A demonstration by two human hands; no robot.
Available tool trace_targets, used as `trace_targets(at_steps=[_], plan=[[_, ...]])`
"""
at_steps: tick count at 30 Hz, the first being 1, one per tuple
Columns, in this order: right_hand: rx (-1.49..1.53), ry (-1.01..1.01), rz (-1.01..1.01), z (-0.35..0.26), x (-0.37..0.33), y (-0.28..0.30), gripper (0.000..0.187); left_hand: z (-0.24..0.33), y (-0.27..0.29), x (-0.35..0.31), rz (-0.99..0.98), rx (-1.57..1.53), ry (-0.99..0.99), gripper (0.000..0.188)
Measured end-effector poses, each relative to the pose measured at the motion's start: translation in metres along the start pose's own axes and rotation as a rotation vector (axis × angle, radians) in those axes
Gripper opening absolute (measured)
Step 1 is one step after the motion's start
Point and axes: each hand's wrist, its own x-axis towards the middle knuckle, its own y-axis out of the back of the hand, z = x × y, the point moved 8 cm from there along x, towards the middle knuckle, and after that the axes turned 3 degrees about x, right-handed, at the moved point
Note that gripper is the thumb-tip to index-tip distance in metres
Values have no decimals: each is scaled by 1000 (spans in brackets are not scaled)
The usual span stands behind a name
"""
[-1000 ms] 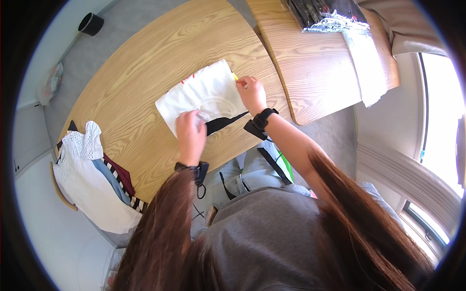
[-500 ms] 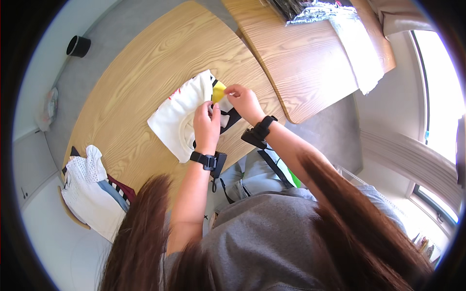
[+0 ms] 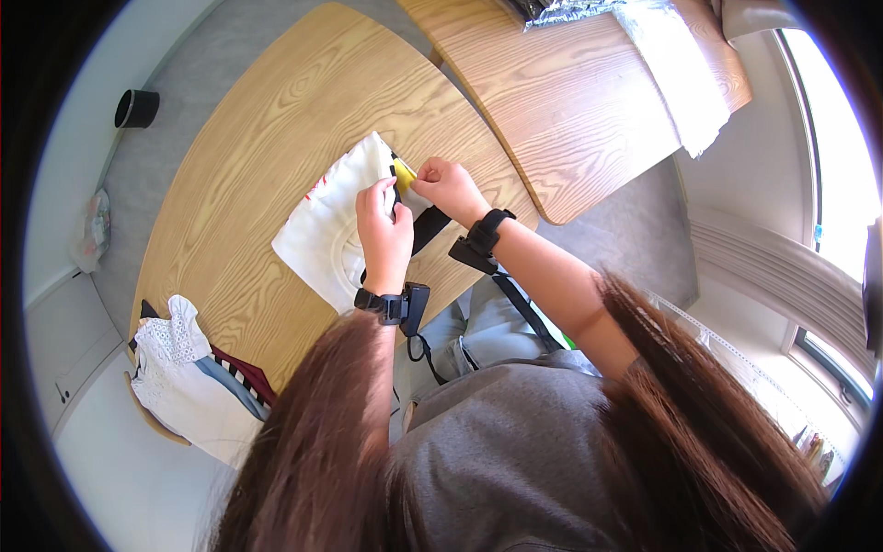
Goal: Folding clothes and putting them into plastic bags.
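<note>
A white garment point(image 3: 324, 224) with black and yellow trim lies on the curved wooden table point(image 3: 276, 129). My left hand point(image 3: 384, 230) pinches its right edge near a yellow patch point(image 3: 403, 173). My right hand point(image 3: 448, 188) grips the same edge just beside it, fingers closed on the cloth. A black strip of the garment point(image 3: 429, 227) shows between my wrists. Both wrists wear black bands.
A pile of clothes point(image 3: 189, 386), white lace on top with striped pieces, sits at the table's near left end. A second wooden table point(image 3: 570, 101) stands at the back right with a white cloth point(image 3: 681, 69) on it. A black cup point(image 3: 136, 108) rests on the grey floor.
My hands have come together at the garment's right edge. The left hand moved from the cloth's near corner up to the yellow patch, and part of the cloth has been folded over.
</note>
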Motion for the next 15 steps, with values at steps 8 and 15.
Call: trace_targets(at_steps=[8, 15], plan=[[-250, -100, -12, 1, 2, 1, 26, -1, -7, 0, -22, 37, -30, 35], [-209, -182, -48, 13, 6, 6, 23, -9, -34, -11, -335, -193, 111, 28]])
